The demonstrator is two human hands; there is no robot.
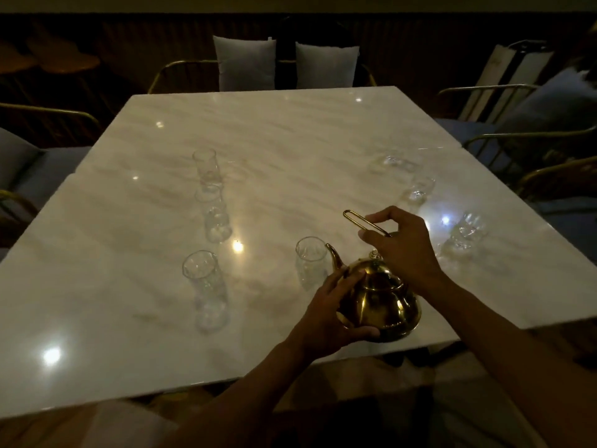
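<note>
A shiny gold teapot sits near the front edge of the white marble table, its spout toward an empty glass. My right hand grips the thin wire handle above the pot. My left hand cups the pot's left side, thumb under its base and fingers on its shoulder. The knobbed lid shows between both hands.
Several clear glasses stand on the table: three in a line at the left, others blurred at the right. Gold-framed chairs with grey cushions ring the table. A person sits at the far right.
</note>
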